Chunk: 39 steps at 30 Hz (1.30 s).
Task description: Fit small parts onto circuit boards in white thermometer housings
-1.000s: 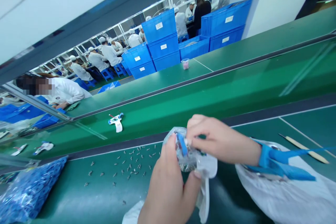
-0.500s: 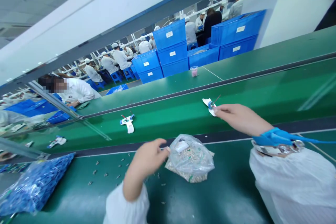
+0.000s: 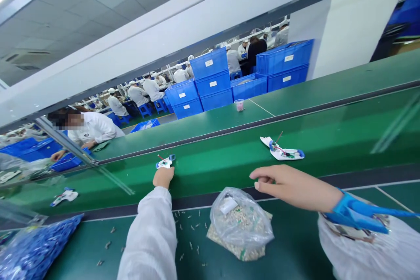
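By the left hand [image 3: 163, 178], a small white plastic casing with blue ends and a red wire [image 3: 164, 162] is touched on the green belt [image 3: 213, 166]; the left fingertips are hidden, so whether it is gripped cannot be told. Nothing is held by the right hand [image 3: 278, 187]: its fingers are loosely curled, with the thumb apart. Just beyond them, a long white curved casing with a blue end and exposed wires [image 3: 284, 154] lies untouched on the belt. A third white casing [image 3: 67, 195] is seen farther left of the left fingers, also untouched. Nearer than the right fingers, a clear plastic bag of small pale pieces [image 3: 243, 223] is left on the dark-green worktop [image 3: 295, 249]. Judged from this, handling of the left-hand casing is unfinished, while the other two are at rest; whether either is complete cannot be told.
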{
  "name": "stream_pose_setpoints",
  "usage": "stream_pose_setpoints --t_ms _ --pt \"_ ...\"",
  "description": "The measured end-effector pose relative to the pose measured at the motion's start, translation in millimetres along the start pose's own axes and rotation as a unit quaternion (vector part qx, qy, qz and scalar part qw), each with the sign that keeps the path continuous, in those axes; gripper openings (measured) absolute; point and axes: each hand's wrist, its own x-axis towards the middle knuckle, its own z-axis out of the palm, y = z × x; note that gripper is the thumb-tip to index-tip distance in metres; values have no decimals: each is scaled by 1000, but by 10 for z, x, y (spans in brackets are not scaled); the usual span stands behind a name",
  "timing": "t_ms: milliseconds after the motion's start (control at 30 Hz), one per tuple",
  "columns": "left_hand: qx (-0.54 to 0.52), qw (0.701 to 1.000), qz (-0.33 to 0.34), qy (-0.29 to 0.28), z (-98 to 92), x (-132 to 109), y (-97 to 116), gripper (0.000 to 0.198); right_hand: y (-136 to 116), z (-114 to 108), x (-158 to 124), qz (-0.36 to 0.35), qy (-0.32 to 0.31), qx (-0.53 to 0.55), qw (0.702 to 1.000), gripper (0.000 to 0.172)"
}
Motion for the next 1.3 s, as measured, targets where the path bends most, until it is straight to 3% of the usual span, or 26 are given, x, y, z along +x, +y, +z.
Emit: stream_pose_setpoints --t_ms 67,133,200,300,367,467,567,667,733,800,833,900,933,1067,1133,1233,1267,1300 --pt "-8 999 35 -6 -62 -20 47 32 0 18 14 -7 8 11 1000 37" --pt "-18 995 102 0 -155 -158 115 30 9 46 56 -16 30 88 995 31" --pt "-36 979 201 19 -264 -428 190 26 4 83 107 -13 62 198 978 31" --pt "-72 926 369 42 -398 -972 287 22 -70 146 142 1 74 322 944 51" --pt "-94 878 466 63 -434 -1305 334 29 -162 197 111 -23 21 445 895 65" --pt "-101 817 558 102 -407 -1615 379 31 -307 291 16 -79 -82 619 777 66" --pt "-91 785 596 143 -343 -1726 393 35 -392 370 -66 -102 -103 660 737 59" --pt "-75 779 587 206 -292 -1794 386 40 -427 393 -114 -112 -89 669 730 55" --pt "-63 772 554 306 -264 -1875 398 39 -457 381 -142 -91 -52 676 730 51" --pt "-42 731 556 394 -242 -1982 443 34 -500 363 -170 -56 -10 669 741 51" --pt "-25 702 580 413 -237 -2037 478 31 -523 355 -182 -41 5 660 750 51" --pt "10 656 633 410 -239 -2126 557 23 -565 345 -200 -25 23 640 768 50" --pt "19 648 646 402 -245 -2153 591 18 -581 342 -204 -22 30 628 778 49" --pt "-11 661 634 401 -246 -2147 601 16 -603 335 -202 -5 38 587 809 48" --pt "-71 685 611 391 -196 -2118 539 15 -602 330 -200 4 28 583 812 49" --pt "-293 770 469 318 -78 -2108 464 24 -590 321 -201 4 12 572 820 47" --pt "-401 779 401 268 -45 -2114 459 26 -582 318 -202 3 4 561 828 46" --pt "-507 769 332 206 -24 -2122 466 26 -572 316 -203 -1 -3 546 837 44"
